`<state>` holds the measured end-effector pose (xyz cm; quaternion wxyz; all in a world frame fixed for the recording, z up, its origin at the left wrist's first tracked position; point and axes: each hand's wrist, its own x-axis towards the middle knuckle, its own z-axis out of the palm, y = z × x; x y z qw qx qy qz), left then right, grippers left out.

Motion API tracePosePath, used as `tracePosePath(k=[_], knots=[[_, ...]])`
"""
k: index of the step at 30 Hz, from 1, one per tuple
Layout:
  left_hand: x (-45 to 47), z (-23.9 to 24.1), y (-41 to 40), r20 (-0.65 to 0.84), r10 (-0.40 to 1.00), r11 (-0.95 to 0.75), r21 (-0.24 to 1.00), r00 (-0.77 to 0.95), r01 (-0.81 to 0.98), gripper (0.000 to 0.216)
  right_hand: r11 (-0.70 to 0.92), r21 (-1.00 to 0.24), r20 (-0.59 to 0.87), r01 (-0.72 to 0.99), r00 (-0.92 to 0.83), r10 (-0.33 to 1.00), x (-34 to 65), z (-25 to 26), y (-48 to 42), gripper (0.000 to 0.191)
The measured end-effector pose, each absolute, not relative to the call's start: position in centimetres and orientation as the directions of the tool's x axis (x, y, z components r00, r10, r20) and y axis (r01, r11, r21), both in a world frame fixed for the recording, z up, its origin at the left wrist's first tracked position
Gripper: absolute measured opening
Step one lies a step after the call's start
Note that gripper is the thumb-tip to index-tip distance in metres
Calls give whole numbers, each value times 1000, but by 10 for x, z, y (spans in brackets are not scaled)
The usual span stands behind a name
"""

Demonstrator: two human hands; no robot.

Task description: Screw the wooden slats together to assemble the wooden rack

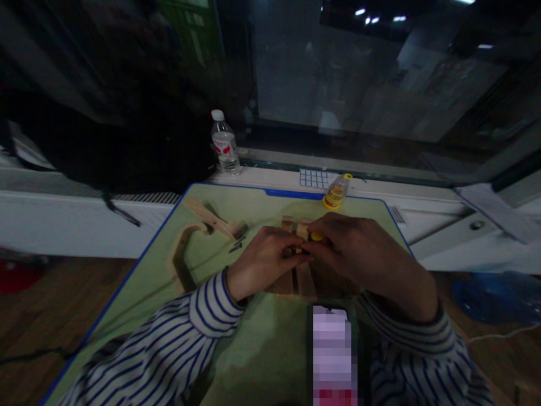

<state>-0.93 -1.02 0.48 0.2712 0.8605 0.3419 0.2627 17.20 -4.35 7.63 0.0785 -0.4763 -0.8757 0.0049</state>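
- Both hands meet over a small slatted wooden piece (pixel 301 276) lying in the middle of the green surface (pixel 262 349), a little toward the far side.
- The left hand (pixel 264 262) presses down on the slats with its fingers curled, which I take as steadying the piece so it does not slide.
- The right hand (pixel 359 251) is closed around a yellow-handled tool (pixel 316 236), probably a small screwdriver; only a bit of yellow shows between the fingers, so I cannot tell where its tip sits.
- The two hands touch at the fingertips, right over the far end of the wooden piece.
- The slats run near to far, so the long axis of the piece points away from the person, toward the window ledge.
- A few dark screws (pixel 236 244) lie just left of the hands, within easy reach.
- Further left, a curved wooden part (pixel 180 256) and a straight wooden stick (pixel 209 217) rest on the surface, the stick angled across the curve's far end.
- A small yellow bottle (pixel 337 192) lies tilted at the far edge, and a water bottle (pixel 225 144) stands upright on the ledge beyond.
- A phone (pixel 332 355) lies near the person, its screen blurred.
- Striped sleeves (pixel 203 321) cover both forearms.
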Motion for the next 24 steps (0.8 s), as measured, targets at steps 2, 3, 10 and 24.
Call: tracePosePath(k=[2, 3, 10, 24], knots=[[-9, 5, -10, 293, 723, -636, 638, 626, 435, 14, 547, -78, 141, 834, -533, 834, 171, 75, -44, 26], [-9, 5, -10, 302, 720, -640, 637, 625, 429, 13, 547, -80, 151, 834, -532, 833, 171, 74, -44, 27], [-11, 2, -9, 298, 698, -660, 621, 651, 423, 14, 594, -212, 204, 776, -560, 803, 174, 77, -46, 30], [-13, -5, -4, 273, 633, -676, 650, 724, 346, 22, 642, -238, 189, 729, -613, 767, 175, 78, -46, 27]])
